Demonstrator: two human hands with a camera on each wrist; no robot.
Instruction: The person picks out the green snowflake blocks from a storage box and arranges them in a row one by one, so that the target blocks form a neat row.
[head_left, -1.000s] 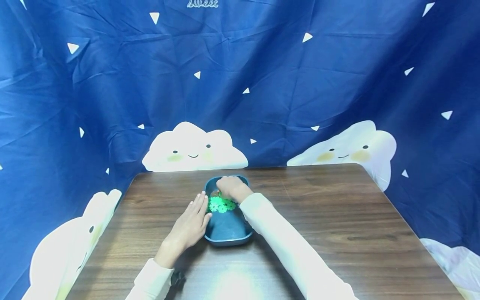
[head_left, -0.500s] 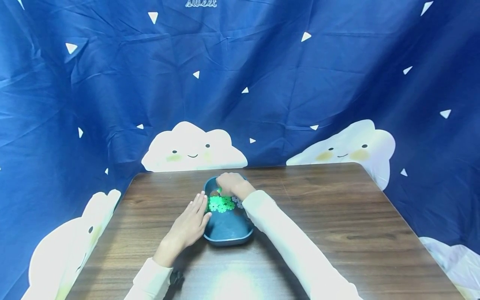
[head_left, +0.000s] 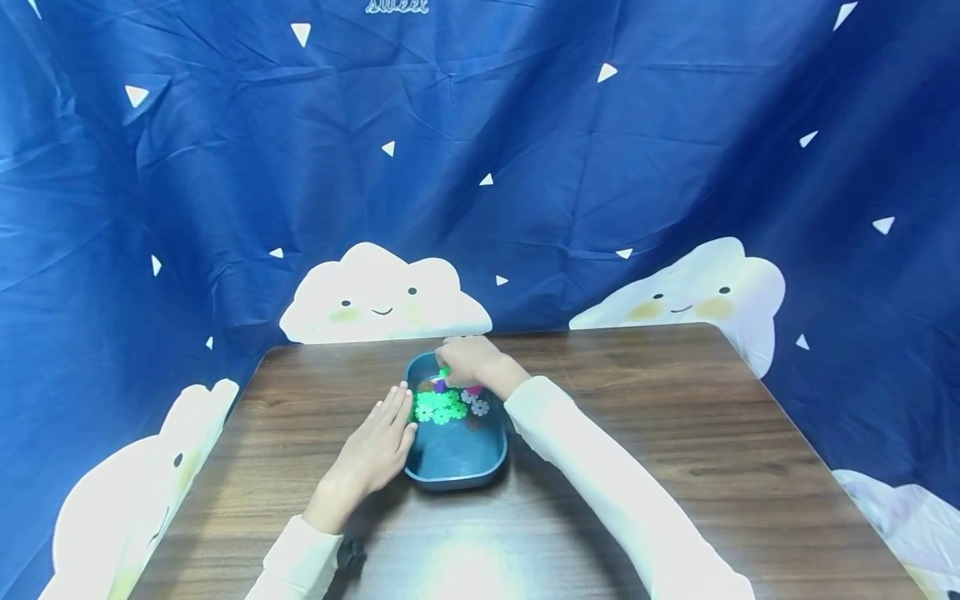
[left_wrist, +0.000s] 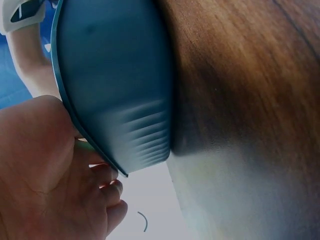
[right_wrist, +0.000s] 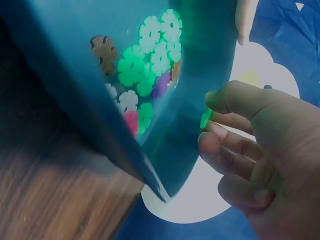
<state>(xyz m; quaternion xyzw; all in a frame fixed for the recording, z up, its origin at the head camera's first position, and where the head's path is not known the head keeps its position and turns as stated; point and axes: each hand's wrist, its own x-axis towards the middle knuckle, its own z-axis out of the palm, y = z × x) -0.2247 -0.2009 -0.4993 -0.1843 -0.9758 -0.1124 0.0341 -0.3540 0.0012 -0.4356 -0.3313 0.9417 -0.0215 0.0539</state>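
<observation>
A blue-green oblong tray (head_left: pixel 454 458) with a rim stands on the table, holding flat, notched plastic snowflake discs. Most of these are green discs (head_left: pixel 441 407), with white discs (head_left: pixel 479 407), a purple disc (right_wrist: pixel 161 85), a pink disc (right_wrist: pixel 131 122) and a brown disc (right_wrist: pixel 103 53) around them. At the tray's far end, my right hand (head_left: pixel 476 360) pinches one green disc (right_wrist: pixel 206 117) between thumb and fingertips, above the pile. My left hand (head_left: pixel 373 443) lies along the tray's left rim, its fingers straight and touching it.
The wooden table (head_left: pixel 637 467) extends on both sides of the tray. A blue curtain (head_left: pixel 525 150) with white clouds hangs directly behind the table's far edge. A small dark object (head_left: pixel 351 554) shows beside the left sleeve.
My right hand has risen slightly and shifted toward the tray's far right, uncovering white, pink and purple discs. The left hand keeps its place on the rim.
</observation>
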